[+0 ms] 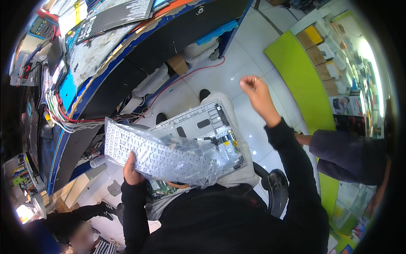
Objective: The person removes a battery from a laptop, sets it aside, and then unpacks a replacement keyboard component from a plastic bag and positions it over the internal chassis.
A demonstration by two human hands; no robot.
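Note:
My left hand (133,170) grips the near left edge of a laptop keyboard (134,144), its thumb on top. The keyboard is silvery and lies in a clear, crinkled plastic bag (207,163). It slants over an opened laptop chassis (192,122) that rests on my lap. Grey metal and dark internal parts show on the chassis, and a green circuit board (163,189) peeks out under the keyboard's near edge. Apart from these, my right hand (259,96) is raised over the floor at the right. Its fingers are curled together, a ring on one, and nothing shows in them.
A cluttered workbench (95,63) with a flat black battery pack (114,19) and a multimeter (42,27) runs along the left. Cables (69,120) hang off its edge. A green-edged display counter (296,76) stands right, near another person's leg (342,146). Someone else sits lower left.

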